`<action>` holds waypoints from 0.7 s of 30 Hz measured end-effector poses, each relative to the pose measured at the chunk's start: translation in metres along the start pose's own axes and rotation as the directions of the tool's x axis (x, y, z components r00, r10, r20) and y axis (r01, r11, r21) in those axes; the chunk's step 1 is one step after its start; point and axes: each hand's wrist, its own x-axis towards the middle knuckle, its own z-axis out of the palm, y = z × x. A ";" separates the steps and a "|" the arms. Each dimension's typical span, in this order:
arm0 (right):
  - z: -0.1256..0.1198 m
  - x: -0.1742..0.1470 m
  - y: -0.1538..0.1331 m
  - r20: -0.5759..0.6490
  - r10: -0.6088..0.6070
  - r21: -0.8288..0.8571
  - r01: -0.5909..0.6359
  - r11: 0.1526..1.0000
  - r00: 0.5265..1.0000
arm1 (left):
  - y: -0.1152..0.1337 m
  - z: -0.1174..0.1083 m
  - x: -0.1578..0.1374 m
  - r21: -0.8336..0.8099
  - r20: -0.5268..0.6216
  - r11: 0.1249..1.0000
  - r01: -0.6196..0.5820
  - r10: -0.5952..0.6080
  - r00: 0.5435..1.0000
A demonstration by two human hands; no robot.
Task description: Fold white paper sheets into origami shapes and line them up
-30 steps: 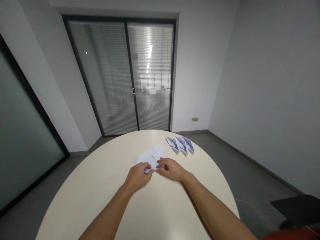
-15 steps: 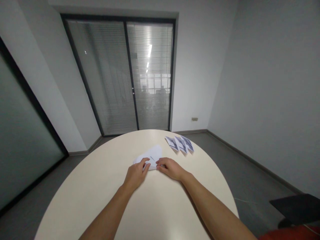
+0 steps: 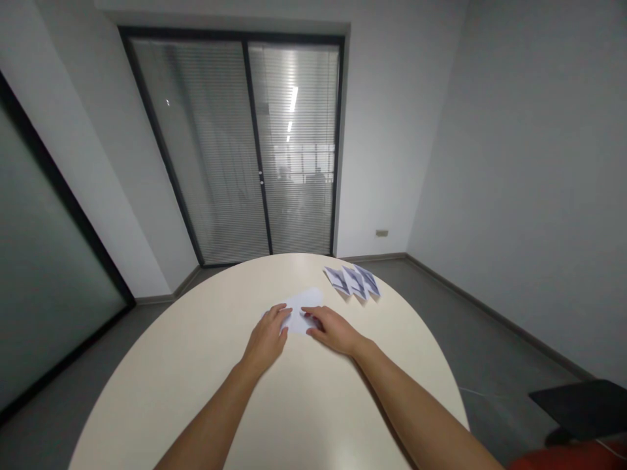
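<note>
A white piece of paper [image 3: 297,320] lies on the round table, its near part partly covered by my hands. My left hand [image 3: 268,331] rests at its left side, thumb and fingers apart, fingertips on the sheet. At the right side my right hand [image 3: 332,326] touches the paper with an outstretched index finger, its thumb lower at the near edge. Fine folds in the sheet are too faint to make out.
Several zigzag folded paper pieces [image 3: 353,283] lie near the far right edge of the cream round table [image 3: 196,365]. Beyond it stands a glazed door with blinds [image 3: 298,215]. A dark flat object [image 3: 582,408] is at the lower right.
The dark line across the paper is gone, and the sheet has shifted slightly. My right fingers have stretched left over it; my left thumb has drawn back a little.
</note>
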 end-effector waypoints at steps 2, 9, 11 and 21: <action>0.000 0.000 0.000 0.004 -0.012 -0.012 0.012 1.000 1.000 | 0.001 -0.001 0.001 0.023 0.027 1.000 -0.014 0.014 1.000; 0.001 0.000 0.001 0.020 -0.076 -0.069 0.078 0.995 0.997 | 0.008 -0.006 0.000 0.019 0.149 1.000 0.024 -0.026 0.988; -0.001 -0.001 -0.001 0.029 -0.088 -0.096 0.090 0.991 0.996 | 0.011 -0.007 0.000 0.017 0.145 0.999 0.028 -0.030 0.989; -0.010 0.003 -0.018 0.081 -0.126 -0.077 0.133 0.988 0.989 | 0.008 -0.002 -0.002 0.006 0.176 0.999 0.046 -0.047 0.983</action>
